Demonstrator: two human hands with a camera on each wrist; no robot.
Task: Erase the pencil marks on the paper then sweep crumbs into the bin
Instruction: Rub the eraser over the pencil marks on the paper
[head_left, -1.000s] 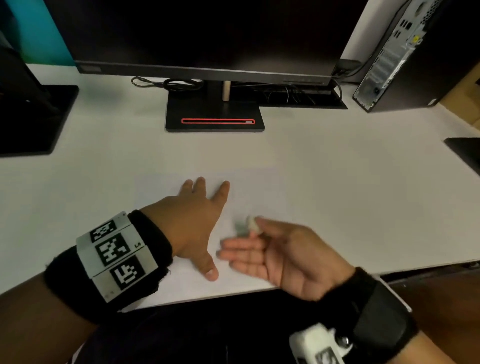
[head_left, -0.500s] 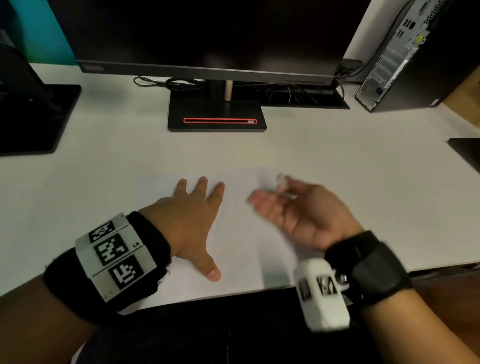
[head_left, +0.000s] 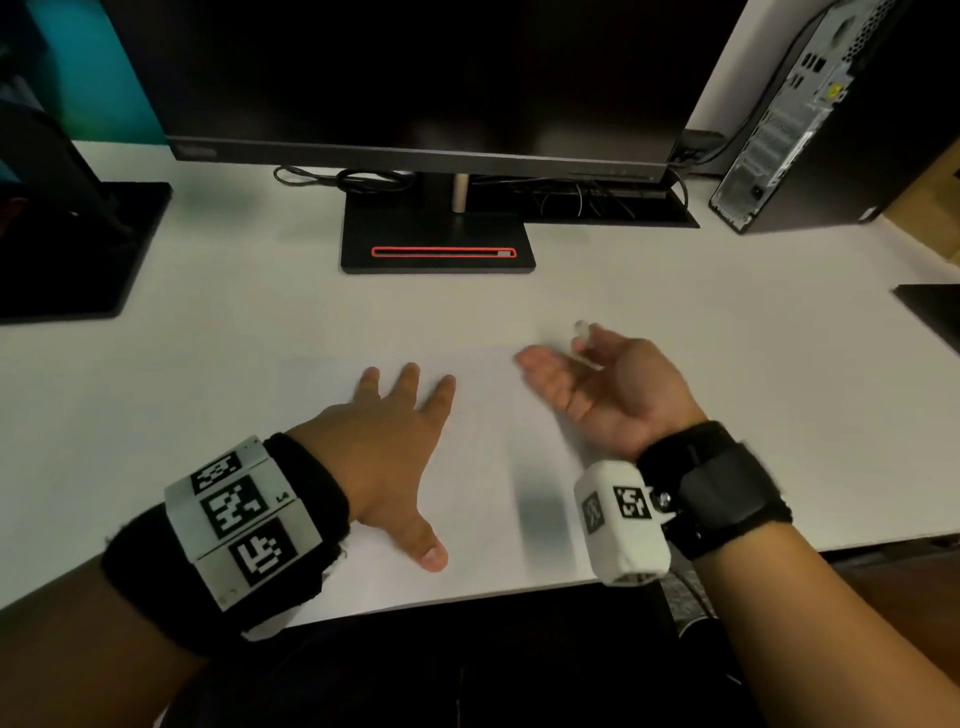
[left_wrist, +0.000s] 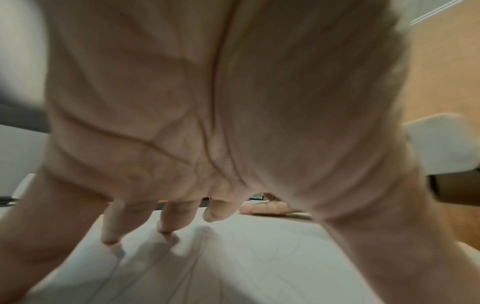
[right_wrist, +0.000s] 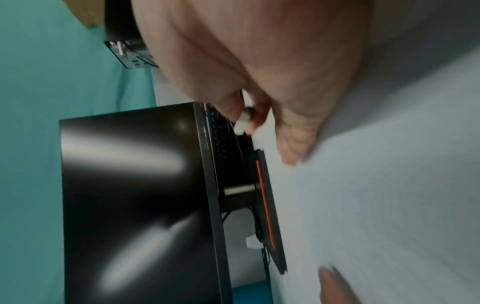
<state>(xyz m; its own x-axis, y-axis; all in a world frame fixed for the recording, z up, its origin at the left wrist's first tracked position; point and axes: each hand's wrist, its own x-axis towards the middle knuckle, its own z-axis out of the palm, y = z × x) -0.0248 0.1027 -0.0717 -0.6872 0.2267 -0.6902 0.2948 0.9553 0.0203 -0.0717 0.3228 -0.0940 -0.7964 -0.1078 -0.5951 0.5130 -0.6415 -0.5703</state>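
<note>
A white sheet of paper (head_left: 493, 447) lies on the white desk (head_left: 208, 332), close to the front edge. My left hand (head_left: 400, 421) presses flat on the sheet's left part, fingers spread; the left wrist view shows the fingertips (left_wrist: 166, 226) on the paper (left_wrist: 246, 257), which bears faint pencil lines. My right hand (head_left: 576, 374) hovers palm-up at the paper's far right corner. It pinches a small white eraser (head_left: 582, 335) between thumb and forefinger while the other fingers stay extended. The right wrist view also shows the eraser (right_wrist: 244, 121). No bin is in view.
A dark monitor on a black stand (head_left: 439, 244) with a red slot stands behind the paper. Cables lie behind it. A PC tower (head_left: 810, 114) is at the back right, a second black stand (head_left: 67, 249) at the left, a dark object (head_left: 930, 306) at the right edge.
My right hand, still holding the eraser, has swept from near the desk's front edge away and to the right across the paper. The left hand has stayed put.
</note>
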